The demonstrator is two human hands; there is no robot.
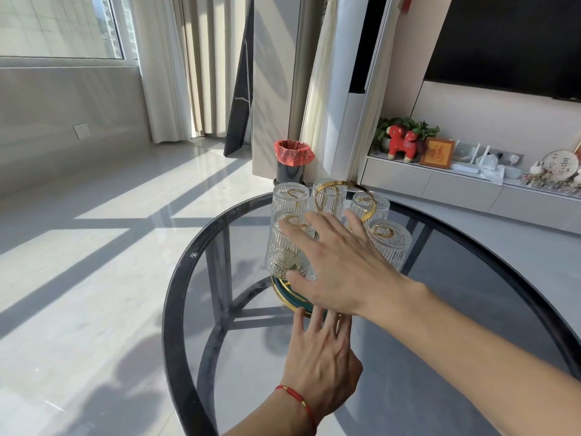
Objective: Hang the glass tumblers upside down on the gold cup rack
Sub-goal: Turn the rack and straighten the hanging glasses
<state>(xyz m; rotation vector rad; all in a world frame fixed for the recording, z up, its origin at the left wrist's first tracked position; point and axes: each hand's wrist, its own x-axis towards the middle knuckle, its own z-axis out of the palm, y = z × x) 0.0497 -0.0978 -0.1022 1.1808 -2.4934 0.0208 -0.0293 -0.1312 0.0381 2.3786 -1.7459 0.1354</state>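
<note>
While both open hands (339, 262) hold nothing, ribbed clear tumblers (290, 202) hang inverted on the gold rack (345, 199).

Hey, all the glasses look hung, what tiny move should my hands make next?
Probably ease the right hand away: five tumblers hang upside down on the rack, none left on the table, while the left hand steadies the base.

we see a round smoked-glass table (201, 309) with a dark rim. beyond it stands a black bin (290, 166) lined with a red bag. on the low white cabinet (440, 184) at right sit a red toy animal (402, 143), a framed red-and-gold plaque (437, 153) and a leafy plant (408, 124). pale curtains (176, 67) hang beside the window (59, 25).
</note>
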